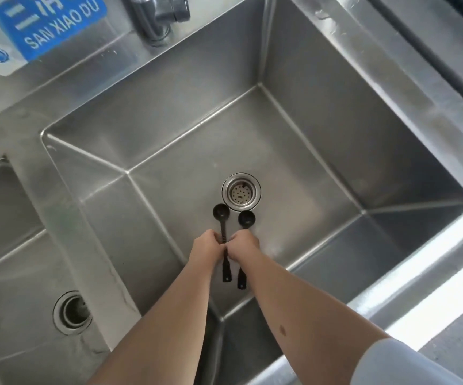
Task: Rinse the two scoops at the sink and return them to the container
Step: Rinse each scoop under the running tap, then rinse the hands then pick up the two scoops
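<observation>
Both hands hang low over the sink [322,112], knuckles touching, near its drain [241,191]. The left hand [206,245] has its grip curled round the left scoop [220,215]; the right hand [242,244] grips the right scoop [246,219]. No water runs from the faucet [158,15], so rinsing looks unstarted; next someone must free a hand for the tap at the far side.

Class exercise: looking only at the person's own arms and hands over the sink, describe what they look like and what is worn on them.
Both forearms are bare down to the left hand and right hand; no gloves, rings, watch or bracelets show. The right arm has a pale blue short sleeve at the frame's lower edge and a small dark mark on the forearm. No sleeve shows on the left arm.
</observation>
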A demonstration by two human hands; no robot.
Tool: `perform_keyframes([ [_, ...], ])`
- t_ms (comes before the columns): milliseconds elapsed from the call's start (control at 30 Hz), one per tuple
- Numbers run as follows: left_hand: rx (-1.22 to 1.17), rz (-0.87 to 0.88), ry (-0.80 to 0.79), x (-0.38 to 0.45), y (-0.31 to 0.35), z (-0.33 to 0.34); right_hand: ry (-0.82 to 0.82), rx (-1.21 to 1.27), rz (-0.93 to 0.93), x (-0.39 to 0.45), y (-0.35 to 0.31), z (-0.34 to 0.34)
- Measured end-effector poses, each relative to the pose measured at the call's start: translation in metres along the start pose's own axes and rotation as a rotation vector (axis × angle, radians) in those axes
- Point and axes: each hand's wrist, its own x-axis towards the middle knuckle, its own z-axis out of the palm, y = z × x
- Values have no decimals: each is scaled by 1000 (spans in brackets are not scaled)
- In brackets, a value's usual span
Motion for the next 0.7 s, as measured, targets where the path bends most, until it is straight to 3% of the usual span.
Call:
perform_keyframes([
  [133, 167, 127, 99, -29, 6, -33, 28, -85, -180, -37, -15, -21],
  [333, 297, 357, 351, -105, 2, -103, 200, -422, -499, -114, -46, -40],
  [533, 167, 385, 481, -188, -53, -163, 241, -707, -727, -184, -86, -12],
  [700, 70, 243, 535, -240, -140, -201, 215, -803, -944, -244, -130, 58],
])
